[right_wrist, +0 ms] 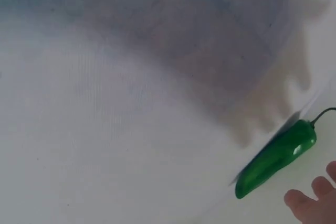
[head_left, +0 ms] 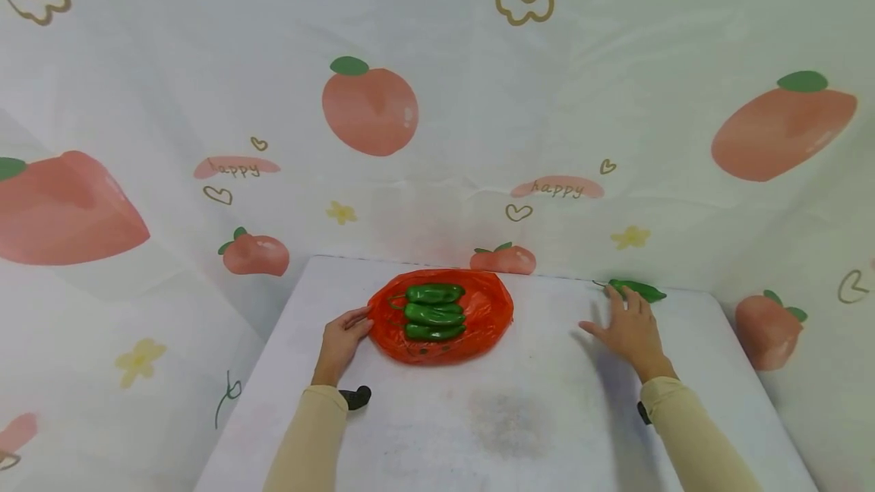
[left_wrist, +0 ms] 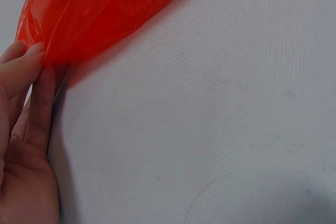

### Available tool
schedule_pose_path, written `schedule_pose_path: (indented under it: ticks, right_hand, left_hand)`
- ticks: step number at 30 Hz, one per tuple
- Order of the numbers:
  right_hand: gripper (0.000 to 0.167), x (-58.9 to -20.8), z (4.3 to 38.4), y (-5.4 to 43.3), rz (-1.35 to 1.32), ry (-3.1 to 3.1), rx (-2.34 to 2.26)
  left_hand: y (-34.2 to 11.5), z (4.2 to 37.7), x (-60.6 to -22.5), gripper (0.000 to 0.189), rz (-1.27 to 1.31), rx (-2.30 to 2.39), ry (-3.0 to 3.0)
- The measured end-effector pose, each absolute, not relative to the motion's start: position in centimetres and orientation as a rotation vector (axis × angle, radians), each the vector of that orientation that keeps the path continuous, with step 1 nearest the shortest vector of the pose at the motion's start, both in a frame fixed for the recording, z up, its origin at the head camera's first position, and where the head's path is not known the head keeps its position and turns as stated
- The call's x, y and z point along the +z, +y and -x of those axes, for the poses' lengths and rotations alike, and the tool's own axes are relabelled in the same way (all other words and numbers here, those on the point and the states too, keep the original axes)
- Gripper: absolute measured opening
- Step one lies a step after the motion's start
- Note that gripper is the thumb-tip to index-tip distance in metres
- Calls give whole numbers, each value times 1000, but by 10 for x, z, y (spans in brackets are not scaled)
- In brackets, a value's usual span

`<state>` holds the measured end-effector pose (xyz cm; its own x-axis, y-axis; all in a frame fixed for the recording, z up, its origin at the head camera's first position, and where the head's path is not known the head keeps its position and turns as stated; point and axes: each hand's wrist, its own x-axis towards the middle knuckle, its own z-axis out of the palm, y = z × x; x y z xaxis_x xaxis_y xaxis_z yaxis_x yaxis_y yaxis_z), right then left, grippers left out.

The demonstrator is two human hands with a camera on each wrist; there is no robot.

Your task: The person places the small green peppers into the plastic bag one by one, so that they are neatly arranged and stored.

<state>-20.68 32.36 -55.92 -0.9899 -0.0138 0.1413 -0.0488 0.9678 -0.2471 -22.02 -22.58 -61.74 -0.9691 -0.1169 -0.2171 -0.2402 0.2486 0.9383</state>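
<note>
A red plastic bag (head_left: pixel 488 325) lies spread on the table, with three green peppers (head_left: pixel 434 313) side by side on it. My left hand (head_left: pixel 342 340) pinches the bag's left edge between thumb and fingers, as the bag (left_wrist: pixel 115 19) in the left wrist view also shows. One more green pepper (head_left: pixel 645 291) lies at the table's back right edge, its thin stem toward the left. Over it reaches my right hand (head_left: pixel 630 331) with fingers spread. In the right wrist view the fingertips (right_wrist: pixel 298 199) are apart from this pepper (right_wrist: pixel 278 156).
The white table (head_left: pixel 410 431) has a grey smudge near its middle. Behind and beside it hangs a pale cloth (head_left: pixel 437 196) printed with fruit and flowers. Dark camera mounts (head_left: pixel 355 398) sit at the wrists.
</note>
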Motion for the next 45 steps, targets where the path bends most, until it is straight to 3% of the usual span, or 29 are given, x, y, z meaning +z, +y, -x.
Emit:
schedule_pose_path:
  ticks: [13, 40, 45]
  right_hand:
    - [95, -554, 227, 338, -47, -3052, 320]
    - [84, -561, 237, 367, 105, -3034, 566]
    - [75, -567, 239, 371, 118, -3041, 590]
  left_hand:
    - [-228, 220, -619, 38, 405, 1847, 2376]
    - [-221, 222, -616, 39, 382, 1865, 2381]
    - [-222, 220, -615, 39, 402, 1855, 2387]
